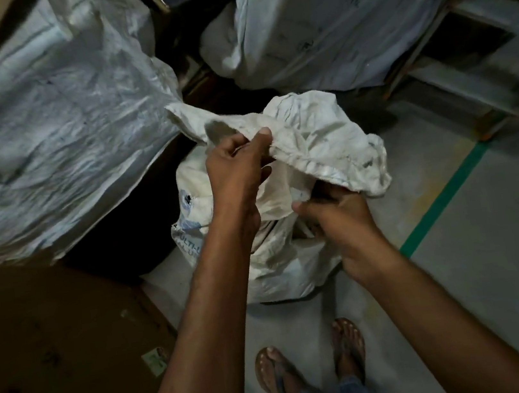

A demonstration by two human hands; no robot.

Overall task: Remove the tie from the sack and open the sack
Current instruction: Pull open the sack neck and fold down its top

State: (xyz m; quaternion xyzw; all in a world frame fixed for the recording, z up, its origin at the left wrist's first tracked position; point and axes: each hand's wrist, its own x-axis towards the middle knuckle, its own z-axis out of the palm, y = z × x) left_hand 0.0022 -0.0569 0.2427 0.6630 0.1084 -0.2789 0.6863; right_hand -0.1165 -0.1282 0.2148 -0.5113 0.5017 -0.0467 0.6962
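A white woven sack [281, 260] with blue print stands on the floor in front of my feet. Its crumpled top [316, 134] is lifted and folded over to the right. My left hand [237, 169] pinches the far edge of the sack's mouth between thumb and fingers. My right hand [335, 215] grips the near edge of the mouth lower down, with its fingertips hidden under the fabric. No tie shows on the sack or in either hand.
A large white sack [49, 126] lies at the left and another [325, 18] stands at the back right. A brown cardboard box [56, 354] sits at the lower left. A metal frame [484, 62] stands at the right. Green tape [443, 199] crosses the grey floor.
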